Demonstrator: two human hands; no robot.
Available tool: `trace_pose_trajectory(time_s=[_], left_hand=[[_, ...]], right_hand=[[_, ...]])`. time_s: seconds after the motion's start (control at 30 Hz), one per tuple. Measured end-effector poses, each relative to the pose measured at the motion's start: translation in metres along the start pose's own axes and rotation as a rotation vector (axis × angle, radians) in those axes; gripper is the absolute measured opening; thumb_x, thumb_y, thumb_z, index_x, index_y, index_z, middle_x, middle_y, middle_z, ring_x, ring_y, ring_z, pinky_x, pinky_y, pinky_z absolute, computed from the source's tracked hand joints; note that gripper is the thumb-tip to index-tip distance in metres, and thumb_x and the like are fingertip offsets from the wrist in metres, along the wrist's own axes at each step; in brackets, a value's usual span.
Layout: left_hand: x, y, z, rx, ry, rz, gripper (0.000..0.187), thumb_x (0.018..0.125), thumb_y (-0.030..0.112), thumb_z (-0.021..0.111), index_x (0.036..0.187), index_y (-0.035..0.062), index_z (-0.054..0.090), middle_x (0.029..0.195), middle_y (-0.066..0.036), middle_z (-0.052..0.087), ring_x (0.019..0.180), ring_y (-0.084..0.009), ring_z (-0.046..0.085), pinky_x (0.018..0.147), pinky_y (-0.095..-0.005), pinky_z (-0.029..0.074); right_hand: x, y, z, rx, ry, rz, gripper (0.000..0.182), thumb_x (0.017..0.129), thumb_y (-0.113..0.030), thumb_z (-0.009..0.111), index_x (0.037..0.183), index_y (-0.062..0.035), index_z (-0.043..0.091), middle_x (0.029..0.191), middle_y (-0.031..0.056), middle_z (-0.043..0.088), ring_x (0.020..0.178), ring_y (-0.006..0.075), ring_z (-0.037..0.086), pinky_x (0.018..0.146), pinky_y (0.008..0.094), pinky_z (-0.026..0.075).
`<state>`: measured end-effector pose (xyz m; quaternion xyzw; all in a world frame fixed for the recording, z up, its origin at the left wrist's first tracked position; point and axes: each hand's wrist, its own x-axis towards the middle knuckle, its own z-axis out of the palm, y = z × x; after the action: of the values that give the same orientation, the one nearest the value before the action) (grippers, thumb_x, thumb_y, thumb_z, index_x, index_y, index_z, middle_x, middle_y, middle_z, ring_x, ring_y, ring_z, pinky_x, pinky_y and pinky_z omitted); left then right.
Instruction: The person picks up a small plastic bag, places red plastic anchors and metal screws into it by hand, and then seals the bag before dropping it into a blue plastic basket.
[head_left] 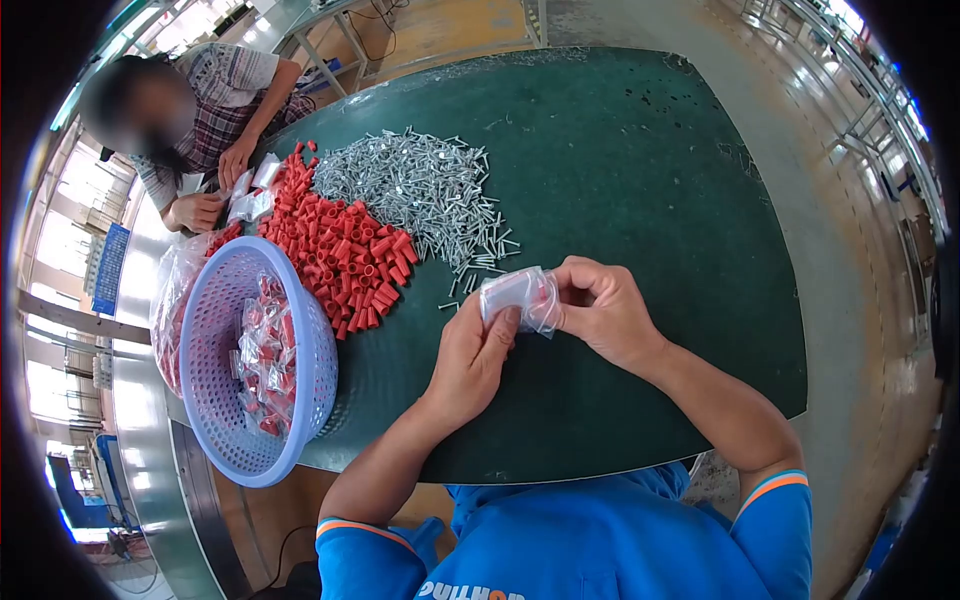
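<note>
My left hand point(466, 362) is closed round a small clear plastic bag point(516, 291), its thumb lying on top. At the bag's right end my right hand point(612, 315) pinches the plastic between thumb and fingers. Something red shows through the film near that end. Up and to the left of my hands lie a heap of silver screws point(410, 185) and, beside it, a heap of red plastic caps point(335, 250). A few screws lie close to my left hand.
A lilac basket point(322, 375) at the left holds filled bags point(268, 360) with red pieces. Behind it is a large clear bag point(170, 320). Across the green table point(620, 180), a co-worker point(225, 110) handles small bags point(250, 205) at the upper left.
</note>
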<state>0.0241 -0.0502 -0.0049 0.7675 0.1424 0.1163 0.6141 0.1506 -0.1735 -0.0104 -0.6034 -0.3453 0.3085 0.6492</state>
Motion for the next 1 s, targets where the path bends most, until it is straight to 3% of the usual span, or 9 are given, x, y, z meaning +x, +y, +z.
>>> trace_pose_trajectory(time_s=[0.1,0.17,0.2,0.27,0.3,0.63,0.7,0.8,1.0], left_hand=[[0.001,-0.002,0.000,0.038,0.018,0.090,0.032,0.097,0.027,0.038,0.111,0.0003,0.049,0.081,-0.001,0.054,0.067,-0.0049,0.047,0.056,-0.0191,0.038],[0.002,0.002,-0.003,-0.287,0.080,-0.038,0.031,0.097,0.025,0.038,0.109,0.0003,0.051,0.087,-0.004,0.057,0.071,-0.0072,0.052,0.059,-0.0208,0.041],[0.003,0.000,-0.005,-0.286,0.080,-0.038,0.031,0.097,0.025,0.038,0.109,0.0003,0.051,0.087,-0.004,0.057,0.071,-0.0072,0.052,0.059,-0.0208,0.041],[0.006,-0.001,-0.009,-0.699,0.041,-0.038,0.030,0.097,0.025,0.037,0.106,0.0003,0.053,0.093,-0.007,0.060,0.076,-0.0103,0.055,0.062,-0.0237,0.043],[0.006,0.003,-0.008,-0.721,0.073,-0.132,0.025,0.096,0.021,0.043,0.101,0.0007,0.055,0.087,-0.002,0.058,0.074,-0.0068,0.051,0.064,-0.0221,0.042],[0.003,-0.008,-0.004,-0.491,0.097,-0.057,0.006,0.091,0.008,0.051,0.090,0.0029,0.054,0.084,0.000,0.059,0.073,-0.0047,0.054,0.064,-0.0195,0.043],[0.003,-0.006,-0.002,-0.244,0.159,0.001,0.003,0.088,0.003,0.053,0.085,0.0019,0.052,0.077,0.001,0.056,0.063,-0.0024,0.049,0.056,-0.0174,0.040],[0.003,-0.007,-0.003,-0.059,0.266,0.062,0.005,0.086,0.002,0.053,0.082,0.0026,0.050,0.076,0.001,0.055,0.060,-0.0019,0.048,0.053,-0.0174,0.040],[0.006,-0.006,-0.001,-0.365,0.243,0.001,0.011,0.092,0.006,0.048,0.081,0.0050,0.046,0.069,0.003,0.050,0.060,-0.0011,0.043,0.053,-0.0173,0.036]], right_hand=[[0.002,0.000,-0.007,-0.023,0.000,0.055,0.010,0.079,-0.009,0.067,0.081,-0.0002,0.064,0.072,-0.0013,0.056,0.065,0.0042,0.051,0.058,0.0217,0.042],[0.002,0.000,-0.009,-0.042,0.000,0.061,0.009,0.079,-0.009,0.067,0.080,-0.0002,0.064,0.071,-0.0010,0.057,0.065,0.0044,0.051,0.058,0.0218,0.042],[0.002,0.000,-0.010,-0.062,-0.001,0.066,0.008,0.079,-0.008,0.066,0.078,-0.0002,0.063,0.070,-0.0007,0.057,0.064,0.0046,0.051,0.058,0.0218,0.042],[0.002,-0.002,-0.012,-0.093,0.009,0.062,0.007,0.078,-0.007,0.067,0.078,-0.0004,0.063,0.071,-0.0007,0.057,0.064,0.0048,0.051,0.058,0.0219,0.042],[0.002,-0.002,-0.012,-0.126,0.018,0.057,0.007,0.077,-0.006,0.067,0.078,-0.0006,0.063,0.071,-0.0006,0.057,0.064,0.0050,0.051,0.058,0.0219,0.042],[-0.002,-0.010,-0.006,-0.009,0.005,0.033,0.013,0.073,-0.009,0.072,0.078,-0.0008,0.063,0.073,-0.0015,0.056,0.065,0.0047,0.052,0.058,0.0212,0.043],[-0.001,-0.013,-0.007,-0.126,-0.084,0.049,0.013,0.074,-0.008,0.072,0.078,-0.0004,0.063,0.071,-0.0019,0.056,0.064,0.0039,0.051,0.058,0.0205,0.043],[0.000,-0.010,-0.013,-0.151,-0.090,0.034,0.012,0.075,-0.009,0.070,0.078,0.0002,0.063,0.070,-0.0018,0.056,0.063,0.0034,0.050,0.057,0.0205,0.042],[0.006,-0.011,-0.017,0.002,-0.076,0.138,0.007,0.080,-0.006,0.064,0.078,0.0002,0.062,0.069,-0.0006,0.056,0.063,0.0046,0.050,0.058,0.0211,0.042]])
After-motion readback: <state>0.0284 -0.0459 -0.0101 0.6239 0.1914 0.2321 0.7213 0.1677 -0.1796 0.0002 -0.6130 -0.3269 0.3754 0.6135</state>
